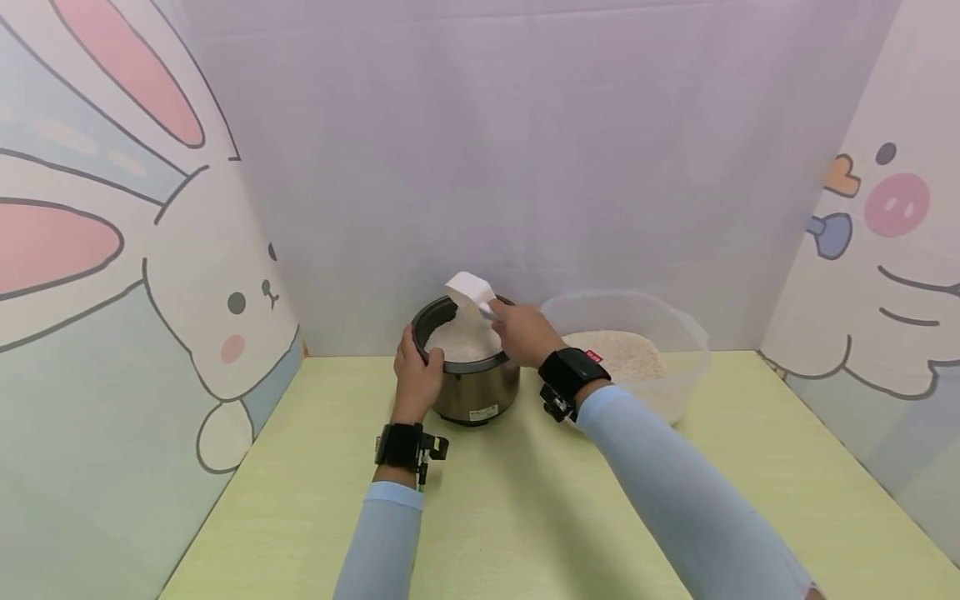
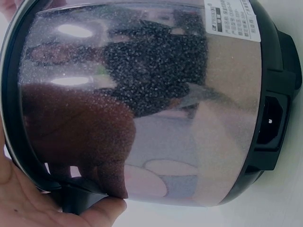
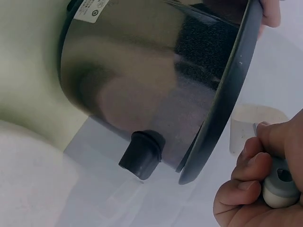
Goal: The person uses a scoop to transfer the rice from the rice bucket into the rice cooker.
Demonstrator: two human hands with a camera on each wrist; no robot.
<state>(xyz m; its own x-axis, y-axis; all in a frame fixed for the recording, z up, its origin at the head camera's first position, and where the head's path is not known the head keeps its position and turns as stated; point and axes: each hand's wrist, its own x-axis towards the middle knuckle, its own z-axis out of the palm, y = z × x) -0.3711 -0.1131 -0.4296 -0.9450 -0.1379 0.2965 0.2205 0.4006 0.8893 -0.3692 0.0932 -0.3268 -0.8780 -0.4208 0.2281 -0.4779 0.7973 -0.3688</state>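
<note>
Pale green desk [image 1: 525, 500]: left hand [image 1: 416, 375] fingers wrapped round the rice cooker [image 1: 468, 367] rim, right hand [image 1: 525, 333] fingers clamped on a white scoop [image 1: 471, 292] tipped over it.

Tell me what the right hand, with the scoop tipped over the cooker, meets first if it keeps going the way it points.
Probably the rice heaped in the cooker pot: the right hand aims the white scoop left and down over it. Depth is unclear.
</note>
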